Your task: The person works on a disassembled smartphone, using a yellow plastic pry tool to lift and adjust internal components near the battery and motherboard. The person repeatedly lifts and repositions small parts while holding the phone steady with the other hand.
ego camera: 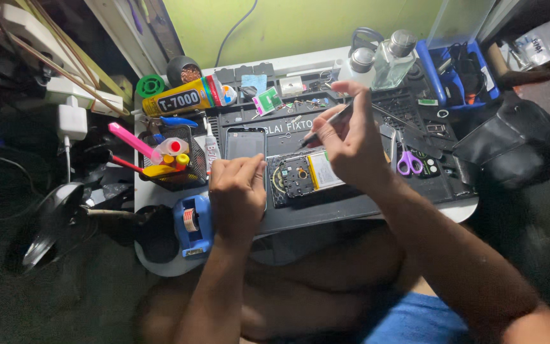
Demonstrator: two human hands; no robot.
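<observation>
The left hand [237, 194] lies nearest the body, its fingers [244, 167] pressed together and curled down onto the left end of an opened smartphone [305, 176], pinning that end to the dark repair mat [326, 213]. The phone lies face down with its back off, board and pale battery showing, its long axis running left to right across the mat. It sits directly between the 2 hands.

The right hand [351, 143] hovers over the phone's right half, fingers pinched around a thin dark tool [327, 122], likely a fine screwdriver or a spudger; I cannot tell which. The tool slants from upper right down to lower left, its tip just above and behind the phone's board, so this hand is the nearer one to the exposed parts.

Just behind the left hand a second phone [245, 142] lies screen up. Left of it stands a black mesh basket [189, 162] of pens and small bottles, with a blue tape dispenser [193, 223] nearer. Purple-handled scissors [409, 162] lie just right of the right hand. Farther back are a yellow glue tube [183, 99] and 2 clear bottles [393, 58]. Nothing stands between tool tip and phone.
</observation>
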